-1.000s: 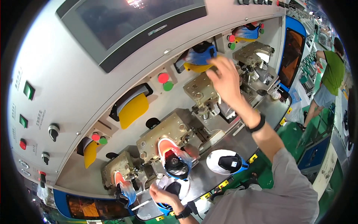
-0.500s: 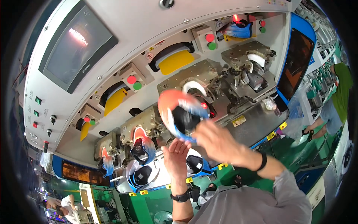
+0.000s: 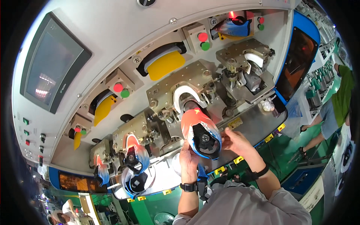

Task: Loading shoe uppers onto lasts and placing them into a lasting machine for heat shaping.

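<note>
Both hands are on the orange and blue shoe (image 3: pixel 200 133), held up right at the middle metal clamp (image 3: pixel 183 90) of the machine; left hand (image 3: pixel 188 159) grips its underside, right hand (image 3: pixel 234 140) pinches its side; another shoe (image 3: pixel 135 153) sits clamped further left.

I stand on a shoe factory floor. A long grey machine (image 3: pixel 123 33) fills my view, with a row of metal clamp stations (image 3: pixel 187 90), red and green push buttons (image 3: pixel 120 90), a dark control screen (image 3: pixel 48 71) and shoe uppers (image 3: pixel 135 152) mounted on them.
</note>
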`<state>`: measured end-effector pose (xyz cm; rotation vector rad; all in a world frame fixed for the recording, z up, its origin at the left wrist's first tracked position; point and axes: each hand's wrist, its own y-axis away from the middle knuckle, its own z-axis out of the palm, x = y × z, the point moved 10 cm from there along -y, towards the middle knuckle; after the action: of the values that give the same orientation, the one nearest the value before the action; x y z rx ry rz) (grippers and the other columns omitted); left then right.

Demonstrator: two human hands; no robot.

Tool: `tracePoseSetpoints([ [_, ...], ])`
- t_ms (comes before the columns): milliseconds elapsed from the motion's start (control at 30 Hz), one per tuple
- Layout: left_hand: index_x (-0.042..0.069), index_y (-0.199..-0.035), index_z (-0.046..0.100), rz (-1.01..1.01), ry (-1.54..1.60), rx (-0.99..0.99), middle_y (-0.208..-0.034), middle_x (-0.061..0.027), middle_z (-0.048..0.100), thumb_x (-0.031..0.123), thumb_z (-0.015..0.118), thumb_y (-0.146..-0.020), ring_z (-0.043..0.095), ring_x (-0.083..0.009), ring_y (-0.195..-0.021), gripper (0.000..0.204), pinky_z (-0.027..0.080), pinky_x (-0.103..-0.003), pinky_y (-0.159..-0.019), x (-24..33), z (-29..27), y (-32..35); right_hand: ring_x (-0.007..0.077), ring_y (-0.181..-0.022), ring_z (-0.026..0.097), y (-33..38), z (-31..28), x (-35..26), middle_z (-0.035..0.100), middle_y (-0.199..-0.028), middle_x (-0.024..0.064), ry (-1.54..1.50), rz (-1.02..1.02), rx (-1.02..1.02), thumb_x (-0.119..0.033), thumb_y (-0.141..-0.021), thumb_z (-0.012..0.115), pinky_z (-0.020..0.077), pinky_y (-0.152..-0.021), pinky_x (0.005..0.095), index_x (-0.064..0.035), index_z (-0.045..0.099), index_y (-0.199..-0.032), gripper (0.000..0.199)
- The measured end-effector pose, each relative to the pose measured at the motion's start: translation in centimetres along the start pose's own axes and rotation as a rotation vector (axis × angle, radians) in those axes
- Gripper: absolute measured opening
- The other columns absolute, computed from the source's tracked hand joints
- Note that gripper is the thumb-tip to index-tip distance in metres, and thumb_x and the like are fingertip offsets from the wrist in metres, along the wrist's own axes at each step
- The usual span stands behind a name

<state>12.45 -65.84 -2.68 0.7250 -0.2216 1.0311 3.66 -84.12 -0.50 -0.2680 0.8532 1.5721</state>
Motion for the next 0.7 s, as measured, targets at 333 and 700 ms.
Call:
tracePoseSetpoints([
  [333, 0.002, -0.109, 0.061, 0.077, -0.2, 0.001, -0.109, -0.0084, 0.068, 0.013, 0.049, -0.1, 0.066, -0.0199, -0.096, 0.02, 0.054, -0.037, -0.086, 3.0, 1.1, -6.4, 0.0148, -0.063, 0.066, -7.6, 0.3, -2.0, 0.068, -0.08, 0.0046, 0.15, -0.136, 0.252, -0.037, -0.091, 0.067, 0.0556, -0.054, 0.0331, -0.0043, 0.065, -0.094, 0.033],
  [700, 0.0, -0.107, 0.062, 0.078, -0.252, 0.109, -0.102, -0.0096, 0.069, 0.015, 0.048, -0.1, 0.069, -0.0205, -0.086, 0.021, 0.057, -0.036, -0.074, 2.9, 0.4, -7.0, 0.0154, -0.059, 0.064, -7.8, -0.8, -2.5, 0.067, -0.08, 0.0056, 0.198, -0.169, 0.401, -0.04, -0.085, 0.073, 0.0544, -0.051, 0.0326, 0.0, 0.066, -0.095, 0.041],
])
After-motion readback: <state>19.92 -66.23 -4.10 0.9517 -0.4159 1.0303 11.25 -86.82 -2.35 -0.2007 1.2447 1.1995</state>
